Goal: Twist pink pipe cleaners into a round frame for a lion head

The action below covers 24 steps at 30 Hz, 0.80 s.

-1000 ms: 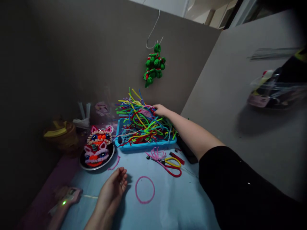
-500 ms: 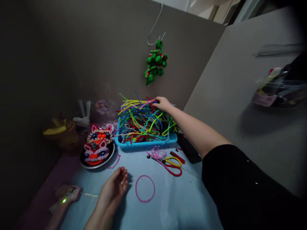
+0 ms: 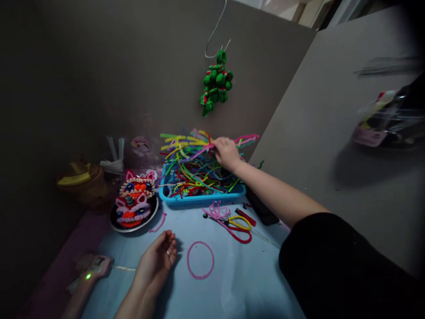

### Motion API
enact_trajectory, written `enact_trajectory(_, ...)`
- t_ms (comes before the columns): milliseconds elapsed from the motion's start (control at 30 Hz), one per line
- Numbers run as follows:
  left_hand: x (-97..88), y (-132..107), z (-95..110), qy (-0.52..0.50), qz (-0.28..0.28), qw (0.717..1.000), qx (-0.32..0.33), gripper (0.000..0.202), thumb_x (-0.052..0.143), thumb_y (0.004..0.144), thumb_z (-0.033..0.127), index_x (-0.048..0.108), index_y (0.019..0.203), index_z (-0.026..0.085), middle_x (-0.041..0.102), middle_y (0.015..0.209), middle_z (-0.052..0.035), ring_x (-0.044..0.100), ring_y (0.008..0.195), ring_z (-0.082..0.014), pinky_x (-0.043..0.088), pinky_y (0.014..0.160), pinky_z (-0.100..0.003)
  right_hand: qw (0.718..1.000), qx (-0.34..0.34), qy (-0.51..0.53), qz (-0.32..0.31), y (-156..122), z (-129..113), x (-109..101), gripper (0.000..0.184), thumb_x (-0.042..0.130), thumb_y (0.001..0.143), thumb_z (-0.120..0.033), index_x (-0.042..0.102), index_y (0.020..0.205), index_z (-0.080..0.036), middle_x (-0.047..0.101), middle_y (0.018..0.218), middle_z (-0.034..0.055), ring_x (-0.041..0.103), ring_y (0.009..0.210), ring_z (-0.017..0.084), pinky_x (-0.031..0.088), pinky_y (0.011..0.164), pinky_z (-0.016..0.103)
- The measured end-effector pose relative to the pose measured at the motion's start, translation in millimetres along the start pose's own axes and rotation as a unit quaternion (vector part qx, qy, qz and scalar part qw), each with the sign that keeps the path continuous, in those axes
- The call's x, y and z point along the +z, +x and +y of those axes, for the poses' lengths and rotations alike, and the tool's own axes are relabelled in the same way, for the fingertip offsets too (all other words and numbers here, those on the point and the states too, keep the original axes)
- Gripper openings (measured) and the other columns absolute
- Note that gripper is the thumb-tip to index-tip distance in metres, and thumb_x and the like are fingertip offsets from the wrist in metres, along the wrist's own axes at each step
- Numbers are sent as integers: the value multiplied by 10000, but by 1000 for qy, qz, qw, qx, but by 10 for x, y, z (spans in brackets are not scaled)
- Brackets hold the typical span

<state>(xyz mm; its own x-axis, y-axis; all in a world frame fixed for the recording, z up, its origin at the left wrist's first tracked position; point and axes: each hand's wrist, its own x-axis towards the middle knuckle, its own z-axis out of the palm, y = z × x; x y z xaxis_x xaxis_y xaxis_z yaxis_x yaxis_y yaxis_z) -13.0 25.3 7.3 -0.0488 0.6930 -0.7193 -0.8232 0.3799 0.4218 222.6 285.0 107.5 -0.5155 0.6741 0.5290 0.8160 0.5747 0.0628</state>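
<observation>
My right hand point(image 3: 227, 154) is closed around a bunch of pipe cleaners point(image 3: 187, 142) above the blue tray point(image 3: 202, 200). Yellow and green ends stick out to the left of it, pink ones to the right. Below, more loose pipe cleaners point(image 3: 189, 175) in many colours lie tangled in the tray. My left hand point(image 3: 159, 257) rests on its side on the blue tabletop point(image 3: 232, 279), fingers loosely curled and nothing in it. Just right of it lies a pink pipe cleaner ring point(image 3: 200, 260), touched by neither hand.
Scissors point(image 3: 239, 228) with red and yellow handles lie beside curled pink pieces point(image 3: 217, 210) and a red stick point(image 3: 245, 217). A round dish point(image 3: 134, 228) holds two fuzzy animal faces. A pink glue gun point(image 3: 96, 268) lies at left. A green ornament point(image 3: 217, 82) hangs behind.
My right hand has raised a bunch of pipe cleaners out of the tangle, and their ends now fan out to both sides. My left hand and the pink ring stay put.
</observation>
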Motion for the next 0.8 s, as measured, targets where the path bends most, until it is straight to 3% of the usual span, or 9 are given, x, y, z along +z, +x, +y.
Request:
enact_trajectory(67, -3, 5, -8, 0, -2, 1000, -3, 193, 456, 947, 106, 608, 829, 106, 654, 646, -14, 623, 464, -84, 506, 421, -179, 986, -98, 55, -123, -272, -158, 177, 578, 600, 858, -334, 488, 1378, -110, 498, 1410, 206, 416, 1302, 365, 314, 1070, 536)
enact_trajectory(133, -2, 10, -20, 0, -1, 1000, -9, 188, 460, 947, 106, 608, 832, 107, 656, 646, -13, 627, 464, -86, 502, 412, -177, 953, -157, 140, -217, -508, -272, 361, 635, 562, 893, -406, 429, 1430, -93, 461, 1462, 197, 389, 1372, 303, 309, 1120, 466)
enact_trajectory(267, -5, 22, -41, 2, 0, 1000, -12, 189, 459, 949, 108, 604, 828, 114, 657, 642, -12, 630, 462, -88, 505, 418, -179, 913, -160, 248, -283, -719, -300, 626, 500, 379, 982, -332, 426, 1448, -156, 417, 1522, 93, 356, 1428, 180, 291, 1174, 356)
enact_trajectory(400, -15, 41, -49, 5, 4, 1000, -17, 193, 452, 952, 110, 594, 821, 113, 652, 625, -9, 620, 448, -85, 498, 413, -176, 900, -151, 185, -364, -640, -117, 801, 482, 468, 940, -239, 473, 1422, -223, 461, 1488, 24, 408, 1397, 154, 330, 1159, 294)
enact_trajectory(467, -18, 47, -50, 7, 3, 1000, -19, 186, 456, 951, 113, 592, 822, 113, 654, 627, -10, 618, 447, -85, 497, 413, -177, 906, -132, 149, -372, -557, -11, 889, 499, 521, 895, -174, 515, 1391, -225, 482, 1469, 36, 407, 1399, 186, 341, 1157, 323)
enact_trajectory(633, -14, 42, -44, 14, 6, 1000, -17, 168, 464, 946, 109, 588, 833, 112, 651, 624, -8, 614, 440, -83, 498, 418, -178, 929, -70, 92, -353, -421, 22, 1055, 537, 476, 861, -70, 504, 1392, -142, 370, 1516, 158, 305, 1441, 333, 317, 1137, 561)
enact_trajectory(800, -4, 35, -65, 8, 5, 1000, -24, 163, 459, 941, 102, 580, 832, 116, 644, 631, -8, 616, 448, -85, 491, 415, -177, 919, -81, 111, -368, -500, -173, 954, 640, 534, 802, -59, 449, 1434, -122, 374, 1525, 139, 332, 1436, 282, 364, 1144, 402)
